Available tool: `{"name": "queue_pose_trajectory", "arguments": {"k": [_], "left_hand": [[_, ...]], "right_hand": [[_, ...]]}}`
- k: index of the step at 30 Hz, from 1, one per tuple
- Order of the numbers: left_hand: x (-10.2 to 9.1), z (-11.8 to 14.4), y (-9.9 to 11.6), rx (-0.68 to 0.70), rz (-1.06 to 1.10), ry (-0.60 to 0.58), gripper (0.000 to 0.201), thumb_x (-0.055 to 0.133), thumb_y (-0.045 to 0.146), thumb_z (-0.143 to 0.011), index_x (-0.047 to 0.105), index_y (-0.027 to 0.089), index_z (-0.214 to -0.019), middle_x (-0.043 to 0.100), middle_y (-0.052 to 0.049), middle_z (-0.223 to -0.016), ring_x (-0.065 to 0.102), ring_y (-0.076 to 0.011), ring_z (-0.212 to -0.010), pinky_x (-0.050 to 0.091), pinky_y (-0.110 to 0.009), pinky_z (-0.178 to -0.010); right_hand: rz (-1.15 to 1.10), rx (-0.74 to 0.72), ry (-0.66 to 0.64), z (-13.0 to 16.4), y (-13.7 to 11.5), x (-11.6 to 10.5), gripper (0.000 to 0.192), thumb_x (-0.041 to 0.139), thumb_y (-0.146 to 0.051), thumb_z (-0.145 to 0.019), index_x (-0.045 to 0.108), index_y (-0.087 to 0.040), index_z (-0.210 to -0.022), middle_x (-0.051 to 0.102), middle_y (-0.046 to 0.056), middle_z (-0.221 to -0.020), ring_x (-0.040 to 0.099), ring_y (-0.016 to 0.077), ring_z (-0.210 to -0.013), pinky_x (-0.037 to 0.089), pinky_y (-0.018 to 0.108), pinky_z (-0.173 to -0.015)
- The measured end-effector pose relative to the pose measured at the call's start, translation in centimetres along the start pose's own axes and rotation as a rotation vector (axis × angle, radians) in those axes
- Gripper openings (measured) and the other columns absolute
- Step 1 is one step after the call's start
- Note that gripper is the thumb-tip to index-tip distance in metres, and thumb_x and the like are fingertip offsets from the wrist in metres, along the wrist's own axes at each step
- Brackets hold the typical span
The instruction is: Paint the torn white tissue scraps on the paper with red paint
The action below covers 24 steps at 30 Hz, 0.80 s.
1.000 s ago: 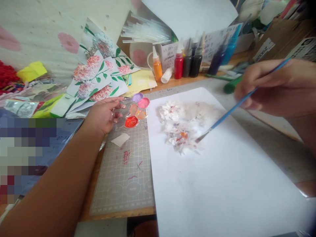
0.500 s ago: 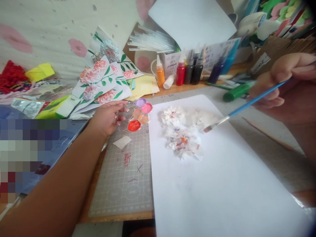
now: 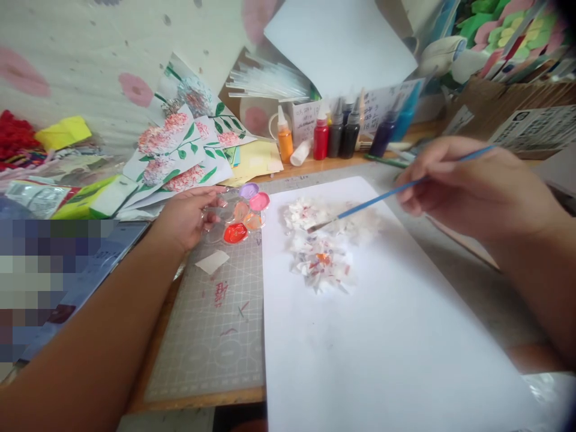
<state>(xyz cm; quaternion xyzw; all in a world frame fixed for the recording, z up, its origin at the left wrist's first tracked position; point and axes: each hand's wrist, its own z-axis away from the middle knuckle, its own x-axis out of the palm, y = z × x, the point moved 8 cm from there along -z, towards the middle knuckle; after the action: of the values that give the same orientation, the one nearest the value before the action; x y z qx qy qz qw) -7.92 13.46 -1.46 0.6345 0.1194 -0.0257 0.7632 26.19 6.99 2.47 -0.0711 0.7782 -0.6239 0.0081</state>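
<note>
My right hand (image 3: 454,186) is closed on a blue-handled paintbrush (image 3: 382,196), whose bristles point left over the crumpled white paper flowers (image 3: 321,264). Whether the tip touches them I cannot tell. Orange, reddish and purplish paint marks show on the petals. These flowers lie on a large white sheet of paper (image 3: 360,354). My left hand (image 3: 191,213) grips the left edge of a clear paint palette (image 3: 219,231), with purple, pink, peach, orange and red paint in its wells. The palette is left of the sheet, above the cutting mat.
A grey cutting mat (image 3: 204,354) lies under the sheet, with a white paper scrap (image 3: 212,262) on it. Paint bottles (image 3: 321,138) stand along the back. Painted flower pictures (image 3: 173,147) lean at back left; a cardboard box (image 3: 490,111) stands at right.
My right hand has moved left and slightly down with the paintbrush, bringing its tip from the right-hand flower to between the left ones. My left hand still holds the palette; the view has shifted slightly.
</note>
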Motion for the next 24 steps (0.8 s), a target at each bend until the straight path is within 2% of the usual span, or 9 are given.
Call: {"name": "queue_pose_trajectory", "arguments": {"k": [2, 4, 6, 9, 10, 14, 15, 20, 24], "left_hand": [[-0.1, 0.0, 0.0, 0.001, 0.002, 0.004, 0.019, 0.057, 0.011, -0.073, 0.064, 0.016, -0.089, 0.059, 0.003, -0.063, 0.044, -0.0040, -0.039, 0.030, -0.020, -0.039], [-0.2, 0.0, 0.0, 0.006, 0.010, 0.001, 0.017, 0.057, 0.011, -0.074, 0.064, 0.016, -0.089, 0.059, 0.003, -0.064, 0.045, -0.0042, -0.039, 0.029, -0.019, -0.038], [-0.1, 0.0, 0.0, 0.001, 0.011, -0.008, 0.017, 0.057, 0.013, -0.075, 0.064, 0.016, -0.089, 0.060, 0.003, -0.065, 0.046, -0.0041, -0.039, 0.029, -0.019, -0.037], [0.0, 0.0, 0.0, -0.005, 0.015, -0.010, 0.017, 0.057, 0.013, -0.074, 0.064, 0.016, -0.089, 0.059, 0.003, -0.064, 0.046, -0.0038, -0.038, 0.030, -0.018, -0.036], [0.1, 0.0, 0.0, -0.006, 0.015, -0.007, 0.017, 0.056, 0.013, -0.075, 0.064, 0.015, -0.090, 0.059, 0.003, -0.064, 0.045, -0.0038, -0.037, 0.030, -0.018, -0.036], [0.1, 0.0, 0.0, -0.006, 0.014, 0.012, 0.018, 0.055, 0.013, -0.076, 0.063, 0.014, -0.091, 0.059, 0.002, -0.062, 0.044, -0.0036, -0.036, 0.027, -0.017, -0.034], [0.1, 0.0, 0.0, -0.005, 0.017, 0.012, 0.018, 0.055, 0.013, -0.075, 0.063, 0.014, -0.091, 0.059, 0.002, -0.062, 0.044, -0.0034, -0.036, 0.027, -0.017, -0.034], [0.0, -0.5, -0.3, 0.008, 0.023, -0.008, 0.017, 0.053, 0.013, -0.076, 0.063, 0.014, -0.090, 0.058, 0.002, -0.063, 0.045, -0.0041, -0.035, 0.028, -0.017, -0.032], [-0.2, -1.0, -0.7, 0.000, 0.036, -0.007, 0.016, 0.053, 0.014, -0.075, 0.063, 0.014, -0.088, 0.057, 0.001, -0.062, 0.045, -0.0051, -0.034, 0.028, -0.017, -0.030]], "right_hand": [[0.071, 0.034, -0.115, 0.2, 0.5, 1.2, 0.020, 0.072, -0.034, -0.067, 0.062, -0.018, -0.068, 0.063, 0.002, -0.062, 0.058, 0.0107, -0.051, 0.044, 0.021, -0.043], [0.114, 0.060, -0.170, 0.3, 0.8, 1.6, 0.019, 0.072, -0.035, -0.068, 0.064, -0.017, -0.068, 0.064, 0.003, -0.062, 0.058, 0.0102, -0.050, 0.045, 0.020, -0.043], [0.101, 0.031, -0.111, 0.2, 0.2, 1.1, 0.023, 0.074, -0.037, -0.065, 0.064, -0.016, -0.063, 0.062, 0.003, -0.058, 0.057, 0.0103, -0.047, 0.043, 0.019, -0.039], [0.002, -0.064, 0.058, 0.1, -0.8, -0.1, 0.027, 0.079, -0.038, -0.056, 0.062, -0.017, -0.060, 0.061, 0.001, -0.057, 0.056, 0.0112, -0.046, 0.041, 0.020, -0.036], [-0.007, -0.076, 0.064, 0.2, -0.9, -0.1, 0.026, 0.079, -0.038, -0.057, 0.062, -0.018, -0.062, 0.063, 0.000, -0.059, 0.057, 0.0117, -0.047, 0.042, 0.020, -0.037], [0.178, -0.031, -0.185, 0.6, 0.0, 2.3, 0.022, 0.066, -0.040, -0.074, 0.064, -0.019, -0.072, 0.064, 0.003, -0.063, 0.059, 0.0108, -0.053, 0.045, 0.021, -0.045], [0.201, -0.027, -0.202, 0.7, 0.0, 2.4, 0.022, 0.065, -0.040, -0.075, 0.064, -0.018, -0.071, 0.063, 0.003, -0.061, 0.058, 0.0101, -0.052, 0.045, 0.020, -0.045], [0.085, -0.119, 0.019, 0.7, -1.1, 0.4, 0.022, 0.069, -0.039, -0.070, 0.061, -0.019, -0.067, 0.063, 0.001, -0.062, 0.058, 0.0114, -0.050, 0.043, 0.021, -0.040], [0.244, -0.097, -0.189, 1.0, -0.5, 2.1, 0.023, 0.062, -0.042, -0.077, 0.064, -0.020, -0.072, 0.063, 0.003, -0.061, 0.058, 0.0120, -0.052, 0.045, 0.023, -0.044]]}}
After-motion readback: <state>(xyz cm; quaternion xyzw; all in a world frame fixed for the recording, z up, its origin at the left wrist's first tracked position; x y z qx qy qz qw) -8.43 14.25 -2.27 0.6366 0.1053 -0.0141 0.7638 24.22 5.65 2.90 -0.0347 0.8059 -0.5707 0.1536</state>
